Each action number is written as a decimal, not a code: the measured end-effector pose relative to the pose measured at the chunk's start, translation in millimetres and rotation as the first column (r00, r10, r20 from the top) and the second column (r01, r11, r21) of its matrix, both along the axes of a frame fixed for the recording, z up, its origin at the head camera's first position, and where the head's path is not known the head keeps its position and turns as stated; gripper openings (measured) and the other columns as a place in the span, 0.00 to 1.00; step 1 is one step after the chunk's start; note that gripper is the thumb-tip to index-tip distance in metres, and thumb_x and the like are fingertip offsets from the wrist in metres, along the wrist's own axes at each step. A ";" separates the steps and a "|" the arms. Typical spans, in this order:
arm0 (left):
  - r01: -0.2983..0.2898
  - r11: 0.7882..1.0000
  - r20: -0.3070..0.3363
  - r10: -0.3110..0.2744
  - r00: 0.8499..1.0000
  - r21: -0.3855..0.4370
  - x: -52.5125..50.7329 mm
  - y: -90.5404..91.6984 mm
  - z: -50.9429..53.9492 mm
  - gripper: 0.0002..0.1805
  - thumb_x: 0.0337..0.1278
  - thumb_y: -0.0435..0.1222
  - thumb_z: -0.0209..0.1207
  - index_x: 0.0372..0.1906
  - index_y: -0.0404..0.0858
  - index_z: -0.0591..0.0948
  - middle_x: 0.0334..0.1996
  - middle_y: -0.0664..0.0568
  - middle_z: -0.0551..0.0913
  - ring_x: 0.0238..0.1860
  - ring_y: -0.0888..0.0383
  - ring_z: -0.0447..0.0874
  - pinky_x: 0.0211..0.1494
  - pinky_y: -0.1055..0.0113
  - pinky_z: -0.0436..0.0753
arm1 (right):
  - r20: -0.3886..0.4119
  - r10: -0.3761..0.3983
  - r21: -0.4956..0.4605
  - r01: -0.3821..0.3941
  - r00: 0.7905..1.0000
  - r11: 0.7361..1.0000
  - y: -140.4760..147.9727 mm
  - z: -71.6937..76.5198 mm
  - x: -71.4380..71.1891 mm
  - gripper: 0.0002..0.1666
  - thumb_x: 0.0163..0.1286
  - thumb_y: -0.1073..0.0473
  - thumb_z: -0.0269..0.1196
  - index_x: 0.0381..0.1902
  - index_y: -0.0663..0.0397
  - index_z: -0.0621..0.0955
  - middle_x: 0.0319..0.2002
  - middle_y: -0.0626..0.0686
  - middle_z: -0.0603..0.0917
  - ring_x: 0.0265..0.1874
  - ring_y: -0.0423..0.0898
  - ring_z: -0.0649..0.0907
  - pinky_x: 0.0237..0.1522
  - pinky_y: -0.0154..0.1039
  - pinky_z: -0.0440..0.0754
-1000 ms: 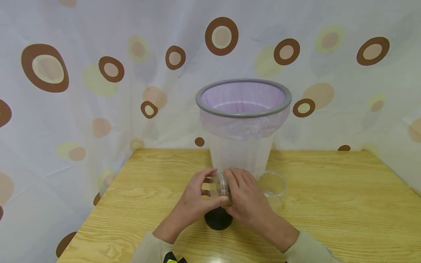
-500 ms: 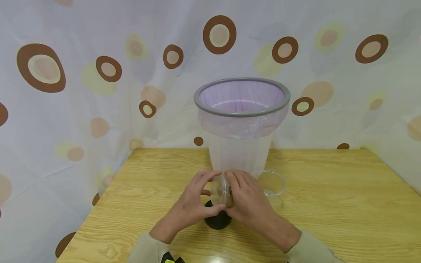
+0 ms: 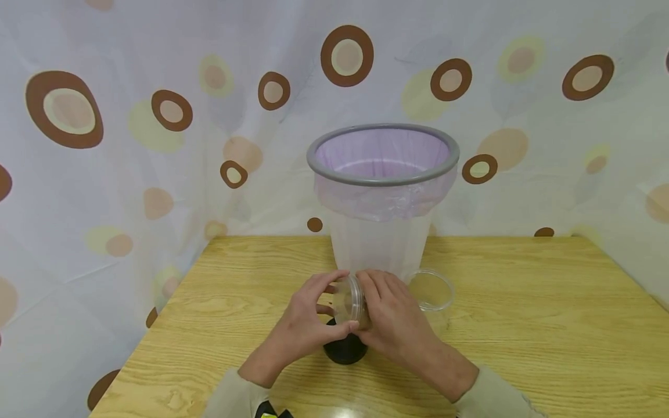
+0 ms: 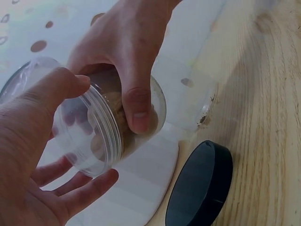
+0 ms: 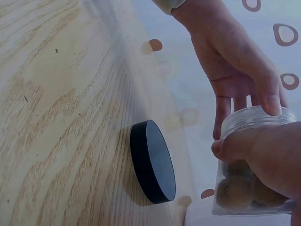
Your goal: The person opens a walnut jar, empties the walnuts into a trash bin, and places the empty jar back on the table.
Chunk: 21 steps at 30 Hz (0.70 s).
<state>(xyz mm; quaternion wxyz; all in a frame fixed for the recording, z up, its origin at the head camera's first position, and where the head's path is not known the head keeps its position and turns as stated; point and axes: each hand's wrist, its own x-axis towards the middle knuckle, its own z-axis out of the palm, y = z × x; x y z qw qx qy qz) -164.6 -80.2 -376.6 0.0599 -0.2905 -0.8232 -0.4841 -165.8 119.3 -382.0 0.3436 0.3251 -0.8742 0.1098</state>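
My right hand (image 3: pixel 394 313) grips a clear jar (image 5: pixel 235 193) of round brown things, whose exact kind I cannot tell. In the head view the jar lies tipped on its side, its threaded mouth facing left. My left hand (image 3: pixel 298 325) holds the rim, thumb on the near side and fingers spread around the far side. At the left edge of the left wrist view, a clear curved piece (image 4: pixel 35 70) shows partly behind the left thumb; what it is I cannot tell. Below both hands, a black round lid (image 3: pixel 345 349) rests on the table.
Behind the hands stands a pale bin (image 3: pixel 381 241) with a grey rim and purple liner. Right of the hands is a second clear container (image 3: pixel 431 293), its mouth upward. The wooden table (image 3: pixel 522 325) meets a spotted curtain (image 3: pixel 157 157) at back and left.
My left thumb has slid down along the jar's rim, and the left fingers have shifted slightly on it. The right hand keeps its grip. The head view has moved slightly.
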 end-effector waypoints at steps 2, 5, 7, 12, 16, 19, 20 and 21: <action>-0.006 1.000 0.015 0.006 1.000 0.002 0.3 0.2 0.4 0.41 0.51 0.42 0.72 0.71 0.46 0.68 0.62 0.52 0.72 0.57 0.50 0.77 0.45 0.61 0.87 | 0.001 0.000 0.000 0.000 1.000 1.000 -0.3 0.3 0.1 0.52 0.37 0.49 0.82 0.58 0.64 0.74 0.49 0.59 0.81 0.51 0.55 0.81 0.61 0.49 0.78; -0.016 1.000 0.029 0.016 0.999 -0.004 1.5 1.2 2.0 0.41 0.50 0.41 0.73 0.71 0.46 0.68 0.63 0.53 0.72 0.57 0.51 0.77 0.44 0.63 0.87 | 0.011 -0.002 0.001 0.002 1.000 1.000 -0.1 0.5 0.7 0.52 0.36 0.49 0.82 0.58 0.64 0.74 0.50 0.59 0.81 0.51 0.55 0.81 0.61 0.49 0.78; -0.024 1.000 0.032 0.025 0.999 -0.014 1.8 2.0 2.5 0.41 0.50 0.42 0.73 0.71 0.46 0.68 0.63 0.54 0.72 0.56 0.52 0.78 0.43 0.65 0.87 | 0.022 -0.004 0.004 0.004 1.000 1.000 0.3 0.8 1.2 0.52 0.36 0.49 0.82 0.58 0.64 0.74 0.50 0.59 0.82 0.51 0.55 0.81 0.61 0.49 0.78; -0.015 0.999 0.045 0.016 0.999 -0.031 2.5 3.7 3.8 0.42 0.51 0.42 0.72 0.72 0.46 0.67 0.63 0.52 0.70 0.56 0.52 0.77 0.43 0.64 0.87 | 0.055 -0.004 0.009 0.004 0.998 1.000 2.1 1.5 2.0 0.52 0.37 0.49 0.82 0.59 0.65 0.74 0.51 0.59 0.82 0.52 0.55 0.81 0.61 0.50 0.78; 0.053 0.997 -0.001 -0.053 0.999 -0.054 3.1 2.8 4.7 0.44 0.52 0.40 0.72 0.74 0.50 0.64 0.67 0.50 0.65 0.63 0.51 0.71 0.48 0.64 0.86 | 0.060 0.012 -0.002 -0.012 0.998 1.000 5.1 3.1 2.4 0.54 0.35 0.49 0.83 0.60 0.65 0.73 0.52 0.58 0.81 0.54 0.56 0.80 0.62 0.50 0.77; 0.095 0.992 -0.097 -0.103 0.990 -0.080 3.5 1.8 4.8 0.46 0.51 0.37 0.72 0.75 0.51 0.63 0.70 0.49 0.62 0.70 0.50 0.64 0.52 0.63 0.85 | 0.050 0.032 -0.010 -0.031 0.998 0.999 7.2 5.2 3.1 0.55 0.33 0.50 0.83 0.60 0.64 0.73 0.53 0.58 0.80 0.54 0.56 0.80 0.62 0.51 0.77; 0.103 0.991 -0.135 -0.114 0.984 -0.087 3.2 1.7 4.6 0.46 0.51 0.36 0.72 0.75 0.50 0.63 0.71 0.48 0.61 0.71 0.50 0.63 0.53 0.63 0.85 | 0.047 0.035 -0.010 -0.035 0.998 0.999 7.7 6.0 3.4 0.55 0.33 0.49 0.83 0.59 0.64 0.73 0.52 0.58 0.81 0.54 0.56 0.80 0.62 0.51 0.77; 0.108 0.990 -0.167 -0.122 0.978 -0.090 2.6 1.7 4.4 0.45 0.50 0.35 0.72 0.74 0.49 0.64 0.71 0.47 0.61 0.72 0.50 0.63 0.53 0.62 0.85 | 0.044 0.039 -0.010 -0.039 0.998 0.999 8.0 6.6 3.8 0.55 0.33 0.49 0.83 0.59 0.64 0.73 0.52 0.58 0.81 0.54 0.56 0.80 0.62 0.51 0.77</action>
